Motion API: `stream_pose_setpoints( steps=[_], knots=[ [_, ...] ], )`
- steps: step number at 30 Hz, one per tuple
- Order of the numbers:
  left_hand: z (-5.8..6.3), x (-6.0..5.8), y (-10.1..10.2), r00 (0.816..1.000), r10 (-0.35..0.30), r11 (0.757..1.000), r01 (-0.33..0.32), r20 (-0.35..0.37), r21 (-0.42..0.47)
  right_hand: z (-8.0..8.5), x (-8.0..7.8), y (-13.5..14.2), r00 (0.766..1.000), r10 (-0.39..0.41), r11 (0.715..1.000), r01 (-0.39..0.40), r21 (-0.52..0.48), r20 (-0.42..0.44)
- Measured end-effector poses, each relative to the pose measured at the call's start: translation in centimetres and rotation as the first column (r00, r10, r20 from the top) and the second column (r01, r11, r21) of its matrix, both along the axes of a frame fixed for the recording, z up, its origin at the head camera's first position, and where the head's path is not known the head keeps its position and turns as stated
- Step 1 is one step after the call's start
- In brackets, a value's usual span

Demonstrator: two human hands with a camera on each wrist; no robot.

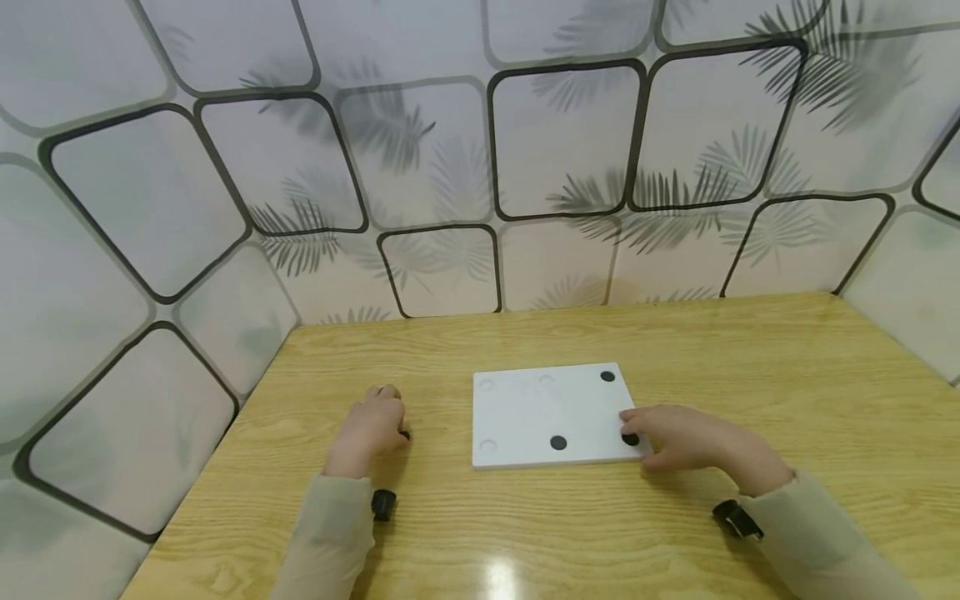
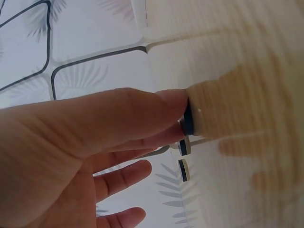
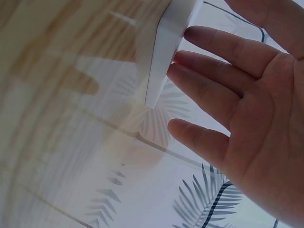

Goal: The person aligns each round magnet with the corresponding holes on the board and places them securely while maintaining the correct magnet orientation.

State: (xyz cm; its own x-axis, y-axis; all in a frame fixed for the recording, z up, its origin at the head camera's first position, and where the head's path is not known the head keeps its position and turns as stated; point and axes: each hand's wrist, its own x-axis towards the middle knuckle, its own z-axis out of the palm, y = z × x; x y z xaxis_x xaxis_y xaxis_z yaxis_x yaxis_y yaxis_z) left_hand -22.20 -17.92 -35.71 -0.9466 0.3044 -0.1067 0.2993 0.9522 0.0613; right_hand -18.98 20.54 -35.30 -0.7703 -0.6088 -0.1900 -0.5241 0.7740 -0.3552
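Note:
A white rectangular board (image 1: 525,417) with shallow round recesses lies on the table. Black discs (image 1: 558,442) fill the recesses at far right, near middle and near right; pale hollows show at far left, far middle and near left. To the board's left, my left hand (image 1: 369,427) pinches a dark disc (image 2: 189,118) between thumb and finger, close to the tabletop. Two more thin discs (image 2: 184,170) lie beyond it in the left wrist view. My right hand (image 1: 686,435) rests at the board's right edge, fairly straight fingers (image 3: 216,90) against it, beside the near-right disc.
The wood-grain table (image 1: 487,517) meets a panel wall (image 1: 442,150) with dark outlines and leaf prints at the back and left. Black wrist straps (image 1: 738,519) sit at both cuffs.

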Motion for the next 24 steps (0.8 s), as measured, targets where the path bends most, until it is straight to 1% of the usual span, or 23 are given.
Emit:
stream_pose_setpoints(
  steps=[4, 12, 17, 20, 24],
  knots=[
    [0.1, 0.1, 0.0, 1.000, -0.011, 1.000, 0.011, 0.009, -0.014, 0.0, 0.0, 0.0, 1.000, 0.001, 1.000, -0.001, 0.002, -0.003],
    [-0.1, 0.1, 0.0, 1.000, -0.021, 1.000, 0.021, 0.008, -0.021, 0.0, 0.1, 0.0, 1.000, 0.003, 1.000, -0.003, -0.001, -0.015],
    [0.4, 0.2, 0.3, 0.999, -0.038, 0.999, 0.038, -0.003, 0.018, 0.0, 0.1, 0.1, 1.000, -0.004, 1.000, 0.004, 0.003, -0.008],
    [0.7, 0.3, 0.4, 0.999, -0.051, 0.998, 0.051, -0.021, 0.043, 0.0, 0.1, 0.1, 1.000, -0.005, 1.000, 0.005, 0.004, -0.009],
    [1.0, 0.4, 0.8, 0.996, -0.072, 0.996, 0.075, -0.046, 0.054, -0.1, 0.0, 0.1, 1.000, 0.000, 1.000, 0.000, -0.001, -0.018]
  ],
)
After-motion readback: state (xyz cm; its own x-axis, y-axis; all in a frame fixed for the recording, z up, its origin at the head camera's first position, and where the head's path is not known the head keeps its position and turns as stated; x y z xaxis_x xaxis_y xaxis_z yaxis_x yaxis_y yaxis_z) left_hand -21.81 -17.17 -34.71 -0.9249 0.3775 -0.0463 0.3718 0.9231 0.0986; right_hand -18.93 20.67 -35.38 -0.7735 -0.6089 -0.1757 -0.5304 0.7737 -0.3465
